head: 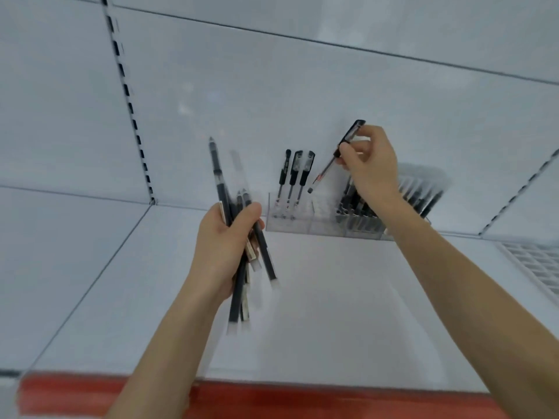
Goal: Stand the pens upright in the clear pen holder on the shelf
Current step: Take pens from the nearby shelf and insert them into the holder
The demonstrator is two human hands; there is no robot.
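- A white back panel rises ahead of me.
- A black-slotted upright strip runs down it on my left.
- A white grid rack lies at my far right.
- A blurred red edge strip runs nearest me.

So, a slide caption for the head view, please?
Right hand holds a pen over the clear pen holder; left hand grips spare pens.

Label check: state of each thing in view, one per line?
clear pen holder: standing on shelf
three pens: upright in left compartment
dark pens: packed in right section
pen bundle: fanned, off the shelf
single pen: tilted, tip down near holder
left grip: holds pen bundle
right grip: pinches single pen
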